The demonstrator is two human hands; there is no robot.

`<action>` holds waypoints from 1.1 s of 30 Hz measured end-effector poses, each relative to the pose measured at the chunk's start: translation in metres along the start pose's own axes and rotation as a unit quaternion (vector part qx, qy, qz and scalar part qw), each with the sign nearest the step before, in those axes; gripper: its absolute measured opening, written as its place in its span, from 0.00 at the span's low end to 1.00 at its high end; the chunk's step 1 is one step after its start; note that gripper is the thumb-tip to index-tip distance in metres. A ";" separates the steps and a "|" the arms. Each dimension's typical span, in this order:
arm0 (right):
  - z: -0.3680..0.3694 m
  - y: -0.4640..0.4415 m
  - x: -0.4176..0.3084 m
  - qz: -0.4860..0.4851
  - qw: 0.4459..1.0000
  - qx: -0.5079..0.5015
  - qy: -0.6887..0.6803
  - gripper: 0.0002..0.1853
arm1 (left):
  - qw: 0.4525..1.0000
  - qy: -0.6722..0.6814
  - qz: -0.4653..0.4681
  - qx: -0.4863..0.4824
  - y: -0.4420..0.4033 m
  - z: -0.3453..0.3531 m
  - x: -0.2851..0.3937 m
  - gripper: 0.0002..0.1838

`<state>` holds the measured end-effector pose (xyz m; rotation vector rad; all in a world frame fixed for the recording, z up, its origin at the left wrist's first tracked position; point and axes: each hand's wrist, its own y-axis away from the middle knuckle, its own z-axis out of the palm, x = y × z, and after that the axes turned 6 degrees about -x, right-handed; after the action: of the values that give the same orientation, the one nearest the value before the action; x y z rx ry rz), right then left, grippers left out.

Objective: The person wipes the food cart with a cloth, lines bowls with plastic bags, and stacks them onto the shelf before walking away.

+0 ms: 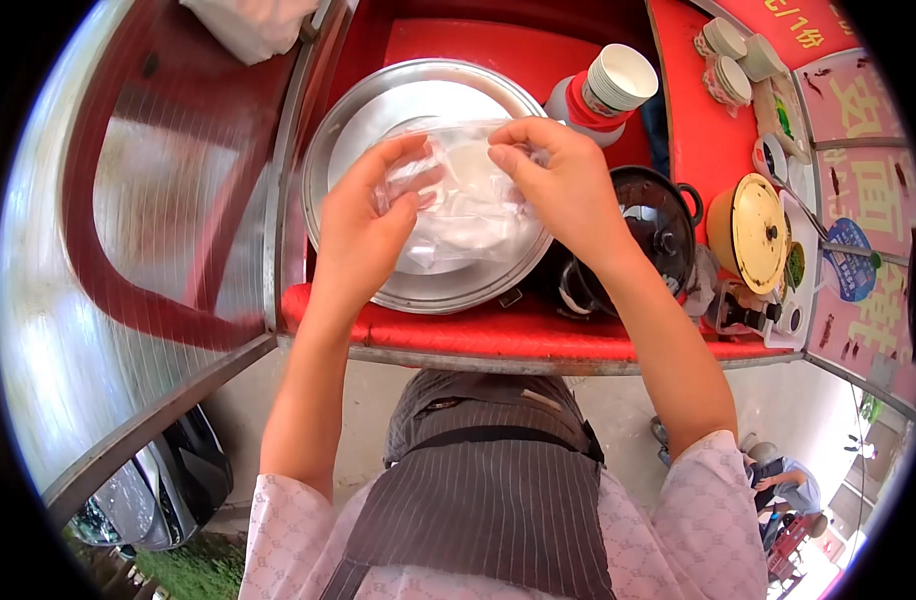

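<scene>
A clear plastic bag (470, 200) is stretched between my two hands above a large round metal lid or tray (363, 115). My left hand (370, 210) has its fingers and thumb curved round the left side of the bag. At the upper right edge, my right hand (558, 175) pinches the film between thumb and fingers. The bag looks crumpled and see-through; I cannot make out anything inside it. To the right of my right hand sits a dark pot with a glass lid (653, 240).
Stacked paper bowls (621, 75) stand behind the metal lid. A yellow lidded pot (750, 235) and wrapped bowls (728, 80) are on the right. The red counter's front edge (458, 350) runs before my apron. A seated person (783, 485) is visible beyond the stall at lower right.
</scene>
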<state>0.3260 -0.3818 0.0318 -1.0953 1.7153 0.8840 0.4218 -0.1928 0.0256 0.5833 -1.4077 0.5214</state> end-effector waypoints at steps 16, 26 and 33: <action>0.000 0.006 0.035 0.183 0.975 -0.128 0.015 0.37 | 0.927 -0.354 -0.056 -0.105 -0.021 -0.012 -0.072 0.46; 0.029 0.075 0.022 0.088 0.862 -0.024 -0.498 0.30 | 0.901 0.421 -0.099 -0.033 0.051 0.017 -0.084 0.14; 0.044 0.099 -0.002 0.083 0.907 0.092 -0.403 0.28 | 0.949 0.286 -0.075 0.109 0.086 0.025 -0.046 0.22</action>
<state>0.2475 -0.3070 0.0279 -0.3551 1.1565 1.0594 0.3426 -0.1442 -0.0128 0.6450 -0.7541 0.6638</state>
